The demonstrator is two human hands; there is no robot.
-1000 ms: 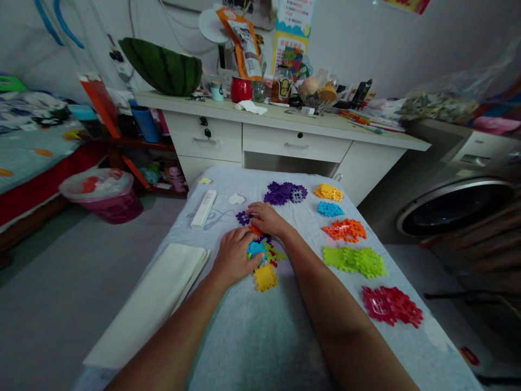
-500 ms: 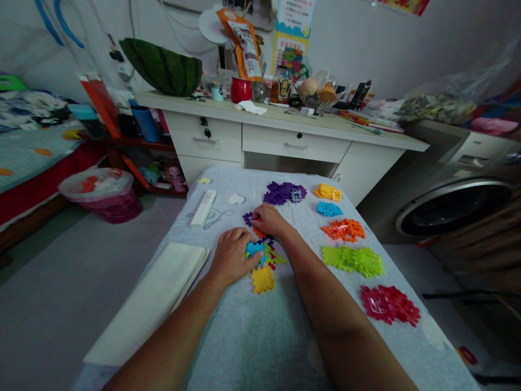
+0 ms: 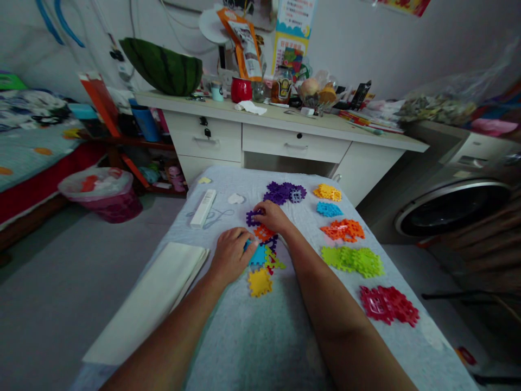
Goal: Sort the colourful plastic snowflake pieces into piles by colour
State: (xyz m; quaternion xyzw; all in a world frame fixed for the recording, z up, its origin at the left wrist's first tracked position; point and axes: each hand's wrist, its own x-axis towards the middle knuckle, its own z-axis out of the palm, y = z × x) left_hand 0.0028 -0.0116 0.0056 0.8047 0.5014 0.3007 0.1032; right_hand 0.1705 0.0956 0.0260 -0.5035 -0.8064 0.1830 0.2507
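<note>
Flat plastic snowflake-shaped pieces lie on a table with a pale blue cloth (image 3: pixel 260 336). My left hand (image 3: pixel 230 255) rests palm down on a small mixed cluster, fingers curled over a blue piece (image 3: pixel 258 254); an orange piece (image 3: pixel 264 233) and a yellow piece (image 3: pixel 259 282) lie beside it. My right hand (image 3: pixel 272 215) pinches a purple piece (image 3: pixel 252 218) just beyond that cluster. Sorted heaps lie along the right: purple (image 3: pixel 284 192), yellow (image 3: pixel 328 191), blue (image 3: pixel 329 209), orange (image 3: pixel 344 229), green (image 3: pixel 353 260), red (image 3: pixel 388 305).
A white remote-like bar (image 3: pixel 204 208) and a folded white cloth (image 3: pixel 152 296) lie on the table's left side. Behind stands a white desk (image 3: pixel 280 138) crowded with a halved watermelon (image 3: pixel 163 68) and jars. A pink bin (image 3: pixel 101 193) sits left, a washing machine (image 3: pixel 456 209) right.
My right hand has lifted off the cluster and moved away from me toward the purple heap, carrying the purple piece. The orange piece is now uncovered. My left hand has barely shifted.
</note>
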